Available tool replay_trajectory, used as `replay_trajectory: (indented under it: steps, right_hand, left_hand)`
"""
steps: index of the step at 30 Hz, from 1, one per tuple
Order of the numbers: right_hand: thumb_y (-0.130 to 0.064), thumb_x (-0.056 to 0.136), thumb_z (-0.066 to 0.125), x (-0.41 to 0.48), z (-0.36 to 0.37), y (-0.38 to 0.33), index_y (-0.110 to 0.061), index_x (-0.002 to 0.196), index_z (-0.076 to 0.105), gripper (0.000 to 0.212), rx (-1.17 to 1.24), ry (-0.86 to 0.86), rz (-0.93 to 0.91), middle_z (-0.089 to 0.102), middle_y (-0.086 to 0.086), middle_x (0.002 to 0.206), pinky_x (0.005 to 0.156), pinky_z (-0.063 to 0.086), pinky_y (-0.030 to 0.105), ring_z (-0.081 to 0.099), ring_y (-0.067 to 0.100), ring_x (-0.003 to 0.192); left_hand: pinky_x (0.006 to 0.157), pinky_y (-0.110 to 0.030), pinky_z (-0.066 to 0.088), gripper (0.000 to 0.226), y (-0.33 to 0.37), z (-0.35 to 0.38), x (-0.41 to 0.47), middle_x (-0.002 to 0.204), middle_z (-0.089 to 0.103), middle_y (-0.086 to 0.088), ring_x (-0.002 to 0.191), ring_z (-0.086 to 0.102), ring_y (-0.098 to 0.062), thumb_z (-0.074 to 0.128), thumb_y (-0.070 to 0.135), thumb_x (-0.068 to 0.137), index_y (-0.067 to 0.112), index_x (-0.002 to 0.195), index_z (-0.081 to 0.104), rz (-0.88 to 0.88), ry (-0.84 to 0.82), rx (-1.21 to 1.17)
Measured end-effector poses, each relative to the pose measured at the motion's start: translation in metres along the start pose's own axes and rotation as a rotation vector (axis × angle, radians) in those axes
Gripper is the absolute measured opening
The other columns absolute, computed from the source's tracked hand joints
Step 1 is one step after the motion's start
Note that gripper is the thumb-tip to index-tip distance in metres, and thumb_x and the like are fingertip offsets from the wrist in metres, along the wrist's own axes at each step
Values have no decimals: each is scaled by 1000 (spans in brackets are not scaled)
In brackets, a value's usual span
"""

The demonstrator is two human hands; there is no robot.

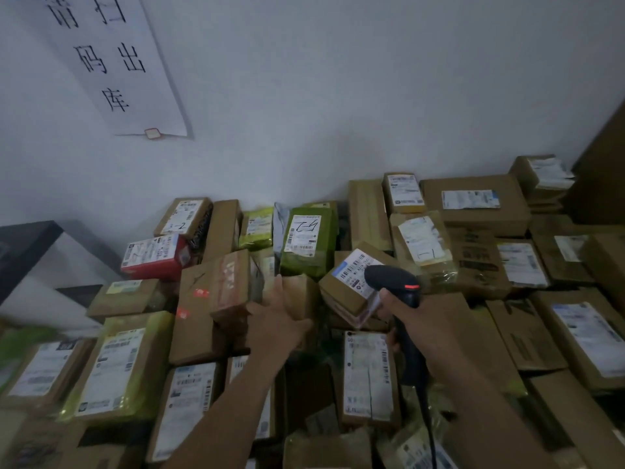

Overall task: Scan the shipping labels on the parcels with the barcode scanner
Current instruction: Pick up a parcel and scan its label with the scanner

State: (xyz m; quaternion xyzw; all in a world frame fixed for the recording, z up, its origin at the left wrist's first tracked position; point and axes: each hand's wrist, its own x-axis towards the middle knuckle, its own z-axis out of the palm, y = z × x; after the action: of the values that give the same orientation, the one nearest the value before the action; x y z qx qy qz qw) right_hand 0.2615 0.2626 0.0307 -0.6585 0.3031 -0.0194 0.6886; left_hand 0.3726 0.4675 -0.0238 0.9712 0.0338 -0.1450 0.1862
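While right hand [406,319] grips barcode scanner [392,280], left hand [275,323] grips small box [299,296]; tilted parcel [341,292] just beyond scanner.

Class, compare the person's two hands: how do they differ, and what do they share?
The left hand holds a small brown box; the right hand grips the scanner. The left hand is left of the tilted labelled parcel, the right hand is on its right. Both are bare.
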Motion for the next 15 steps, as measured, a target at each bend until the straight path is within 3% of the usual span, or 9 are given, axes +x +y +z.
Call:
replay_trajectory:
  steps: [5, 11, 15]
  right_hand:
    - [-35, 89, 69, 10, 4, 14, -13, 95, 65, 23, 39, -31, 33, 62, 1, 49, 41, 48, 27, 57, 13, 39]
    - [-36, 87, 70, 16, 4, 18, -15, 87, 66, 22, 28, -51, 14, 63, 4, 51, 41, 48, 27, 57, 16, 40]
    - [-40, 86, 70, 18, 0, 22, -14, 91, 64, 27, 46, -76, 44, 62, 7, 54, 48, 48, 31, 57, 21, 46]
  left_hand:
    - [94, -44, 48, 103, -1, 33, 10, 155, 9, -30, 125, 47, -47, 66, 60, 80, 43, 155, -4, 37, 39, 60]
    - [88, -41, 47, 97, 2, 59, 25, 137, 30, -26, 114, 49, -44, 65, 60, 82, 27, 156, 12, 6, 77, 0]
    - [91, -40, 43, 87, 0, 72, 28, 134, 34, -27, 114, 46, -42, 56, 66, 87, 20, 153, 22, 32, 105, 144]
